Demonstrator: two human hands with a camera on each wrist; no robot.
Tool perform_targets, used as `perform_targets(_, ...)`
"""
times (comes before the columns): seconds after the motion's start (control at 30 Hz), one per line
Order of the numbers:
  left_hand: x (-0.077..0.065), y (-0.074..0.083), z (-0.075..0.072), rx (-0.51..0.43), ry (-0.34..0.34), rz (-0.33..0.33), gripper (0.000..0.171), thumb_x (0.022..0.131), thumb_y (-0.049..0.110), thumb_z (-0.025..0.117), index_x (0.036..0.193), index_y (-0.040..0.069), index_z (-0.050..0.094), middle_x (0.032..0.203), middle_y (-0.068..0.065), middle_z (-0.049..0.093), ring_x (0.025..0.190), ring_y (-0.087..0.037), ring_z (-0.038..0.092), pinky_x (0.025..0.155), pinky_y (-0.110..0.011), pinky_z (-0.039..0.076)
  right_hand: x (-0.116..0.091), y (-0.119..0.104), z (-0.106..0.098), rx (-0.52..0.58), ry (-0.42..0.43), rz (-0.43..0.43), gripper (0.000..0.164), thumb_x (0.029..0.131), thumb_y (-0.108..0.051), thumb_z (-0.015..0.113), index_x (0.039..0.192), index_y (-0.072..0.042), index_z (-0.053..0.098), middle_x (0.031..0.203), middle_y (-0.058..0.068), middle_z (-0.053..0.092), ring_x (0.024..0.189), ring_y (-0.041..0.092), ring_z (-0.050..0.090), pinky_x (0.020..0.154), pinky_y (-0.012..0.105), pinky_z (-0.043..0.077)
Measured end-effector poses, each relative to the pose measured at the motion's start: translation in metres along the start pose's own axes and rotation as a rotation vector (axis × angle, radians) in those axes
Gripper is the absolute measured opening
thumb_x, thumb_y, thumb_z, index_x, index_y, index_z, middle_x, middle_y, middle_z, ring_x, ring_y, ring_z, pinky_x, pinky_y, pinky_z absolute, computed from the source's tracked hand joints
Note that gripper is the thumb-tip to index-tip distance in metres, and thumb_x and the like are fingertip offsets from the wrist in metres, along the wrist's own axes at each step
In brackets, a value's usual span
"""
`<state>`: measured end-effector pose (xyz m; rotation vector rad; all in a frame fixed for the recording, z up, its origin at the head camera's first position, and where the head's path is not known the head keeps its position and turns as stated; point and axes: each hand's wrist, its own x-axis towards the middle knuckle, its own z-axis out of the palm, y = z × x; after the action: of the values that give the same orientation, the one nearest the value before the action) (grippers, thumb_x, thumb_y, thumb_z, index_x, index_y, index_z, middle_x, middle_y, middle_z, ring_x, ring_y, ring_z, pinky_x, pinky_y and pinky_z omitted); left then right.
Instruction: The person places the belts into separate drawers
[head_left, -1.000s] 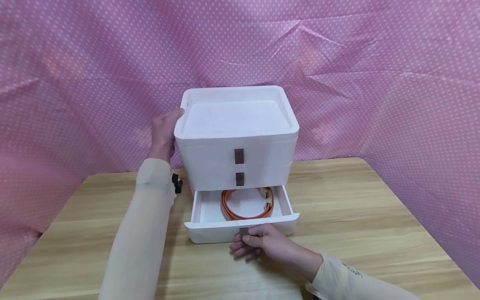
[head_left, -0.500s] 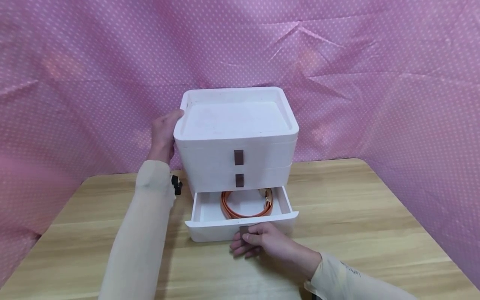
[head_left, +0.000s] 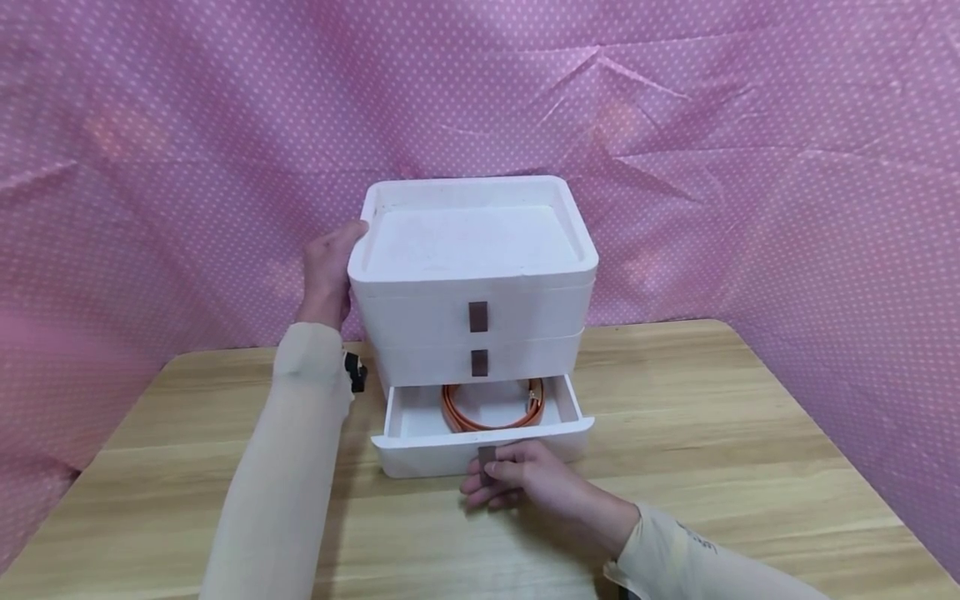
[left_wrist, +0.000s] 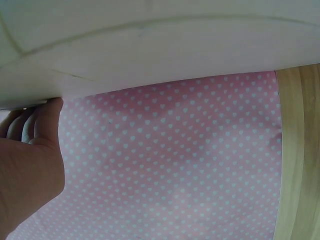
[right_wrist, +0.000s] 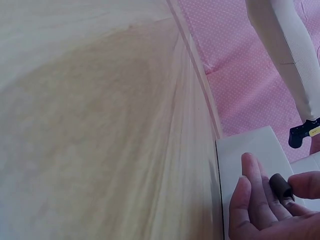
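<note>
A white drawer unit stands at the back middle of the wooden table, its bottom drawer partly out. Inside that drawer lies a coiled orange-brown belt, its far part hidden beneath the drawers above. My right hand pinches the dark brown pull tab of the bottom drawer. In the right wrist view, the tab bends between thumb and fingers. My left hand holds the unit's upper left edge. The left wrist view has its fingers against the white side, with the fingertips partly hidden.
Two upper drawers with brown tabs are closed. A shallow tray top with a raised rim caps the unit. Pink dotted cloth hangs close behind and at both sides. Bare wood extends to the right.
The bottom drawer has slid slightly inward, with my right hand moving along on its tab. Less of the belt shows. My left hand stays at the unit's edge.
</note>
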<state>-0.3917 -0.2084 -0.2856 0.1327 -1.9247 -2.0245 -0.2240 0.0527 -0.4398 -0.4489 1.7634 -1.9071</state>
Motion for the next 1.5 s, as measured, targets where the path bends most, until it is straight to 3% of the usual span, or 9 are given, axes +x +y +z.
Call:
perform_targets(0.93, 0.0006, -0.0013, 0.0026, -0.002, 0.01, -0.005, 0.036, 0.085, 0.038, 0.071, 0.063, 0.016, 0.054, 0.084, -0.005, 0.068, 0.076, -0.019, 0.064, 0.065, -0.027, 0.057, 0.0047, 0.0025, 0.0019, 0.017, 0.014, 0.0, 0.031, 0.102, -0.007, 0.048, 0.122, 0.016, 0.054, 0.113, 0.025, 0.066, 0.102, 0.037, 0.066, 0.084, 0.045, 0.056)
perform_targets(1.27, 0.0, 0.0, 0.0026, -0.006, -0.004, 0.006, 0.029, 0.086, 0.038, 0.07, 0.075, 0.012, 0.065, 0.092, -0.007, 0.069, 0.08, -0.02, 0.066, 0.067, -0.027, 0.057, 0.0083, -0.0006, 0.0022, 0.006, 0.037, 0.022, 0.03, 0.1, -0.006, 0.047, 0.12, 0.015, 0.055, 0.111, 0.024, 0.067, 0.1, 0.036, 0.067, 0.083, 0.044, 0.056)
perform_targets(1.5, 0.0013, 0.0003, 0.002, -0.01, 0.014, 0.013, 0.035, 0.086, 0.036, 0.07, 0.063, 0.015, 0.055, 0.082, -0.005, 0.068, 0.073, -0.018, 0.065, 0.064, -0.027, 0.057, 0.0095, -0.0032, 0.0018, 0.0, 0.03, 0.023, 0.03, 0.1, -0.005, 0.046, 0.12, 0.016, 0.053, 0.109, 0.024, 0.068, 0.101, 0.037, 0.067, 0.082, 0.043, 0.057)
